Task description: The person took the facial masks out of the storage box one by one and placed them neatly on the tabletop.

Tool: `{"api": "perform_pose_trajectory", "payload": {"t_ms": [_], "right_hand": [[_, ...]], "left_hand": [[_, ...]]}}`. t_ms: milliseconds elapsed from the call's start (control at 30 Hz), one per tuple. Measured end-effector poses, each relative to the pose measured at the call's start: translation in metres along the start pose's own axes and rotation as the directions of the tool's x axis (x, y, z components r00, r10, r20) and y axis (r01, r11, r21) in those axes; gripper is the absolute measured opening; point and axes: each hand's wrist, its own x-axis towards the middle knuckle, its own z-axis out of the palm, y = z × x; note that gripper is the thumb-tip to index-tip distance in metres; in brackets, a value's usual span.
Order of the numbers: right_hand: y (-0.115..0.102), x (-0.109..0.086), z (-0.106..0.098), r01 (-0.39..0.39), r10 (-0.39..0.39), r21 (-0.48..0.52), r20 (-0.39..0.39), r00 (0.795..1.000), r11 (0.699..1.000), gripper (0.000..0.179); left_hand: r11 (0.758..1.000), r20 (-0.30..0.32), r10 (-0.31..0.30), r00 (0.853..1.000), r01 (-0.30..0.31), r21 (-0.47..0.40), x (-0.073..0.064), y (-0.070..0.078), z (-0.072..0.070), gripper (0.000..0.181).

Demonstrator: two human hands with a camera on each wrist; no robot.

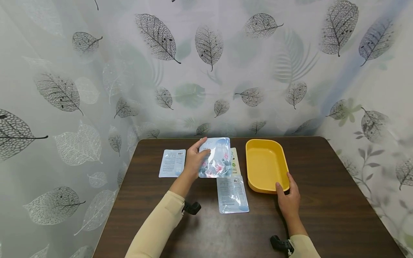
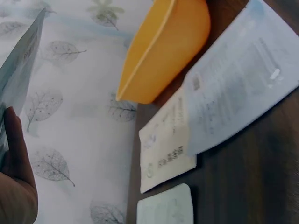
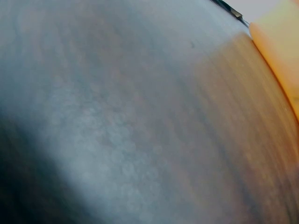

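My left hand [image 1: 193, 163] pinches a light-blue sheet mask packet [image 1: 215, 159] with pink flowers on its front, thumb on the near face. This packet [image 2: 21, 70] is raised above the table in the left wrist view. Lower right of it lies a second blue packet [image 1: 233, 197], printed side up, overlapping a cream packet [image 1: 235, 161]. A pale packet [image 2: 168, 205] shows at the bottom of the left wrist view. My right hand [image 1: 289, 197] grips the near right corner of a yellow plastic tray [image 1: 264, 190], thumb at the front rim.
Another light-blue packet [image 1: 172, 163] lies at the table's left, beyond my left forearm. The dark wooden table [image 1: 326, 200] backs onto a leaf-patterned curtain [image 1: 209, 82]. A black wrist camera [image 1: 280, 244] is strapped to the right wrist.
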Motion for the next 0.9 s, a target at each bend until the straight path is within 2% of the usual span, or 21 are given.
{"api": "perform_pose_trajectory", "payload": {"t_ms": [200, 500, 700, 900], "right_hand": [[0.000, -0.001, 0.001, -0.005, 0.005, 0.007, 0.006, 1.000, 1.000, 0.067], [0.000, 0.000, 0.001, -0.003, 0.003, 0.002, 0.000, 1.000, 1.000, 0.067], [0.001, 0.000, 0.002, -0.004, 0.004, 0.009, -0.003, 1.000, 1.000, 0.067], [0.002, 0.000, 0.002, -0.011, 0.011, 0.008, -0.002, 1.000, 1.000, 0.067]], "left_hand": [[0.996, -0.007, -0.010, 1.000, 0.010, 0.087, -0.008, -0.010, -0.009, 0.056], [0.995, -0.008, -0.072, 0.997, 0.072, 0.069, -0.021, -0.033, -0.023, 0.058], [0.994, -0.020, -0.093, 0.995, 0.094, 0.058, -0.029, -0.051, -0.033, 0.060], [0.989, -0.049, -0.107, 0.993, 0.112, 0.095, -0.034, -0.071, -0.043, 0.064]]}}
